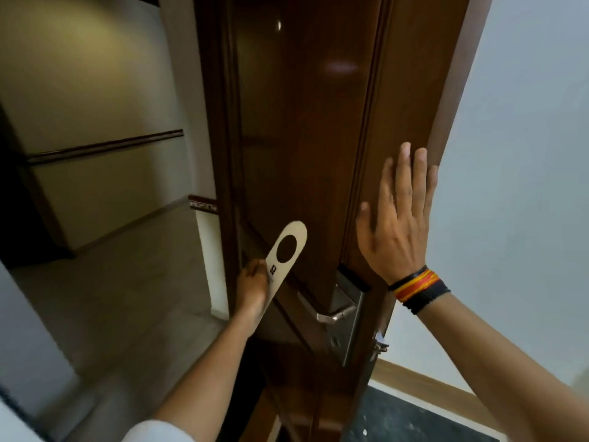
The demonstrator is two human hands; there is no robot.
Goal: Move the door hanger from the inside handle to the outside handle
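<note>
A pale door hanger with a round hole near its top is gripped in my left hand, held up in front of the dark wooden door. The hanger tilts up and to the right, free of any handle. A silver lever handle on a metal plate sits on the door face, to the right of and below the hanger. My right hand lies flat with fingers spread on the door near its edge, above the handle. A second handle part peeks out past the door edge.
A corridor with a tiled floor and beige walls opens to the left of the door. A pale wall stands on the right, with a wooden skirting board and dark flooring below. Striped bands circle my right wrist.
</note>
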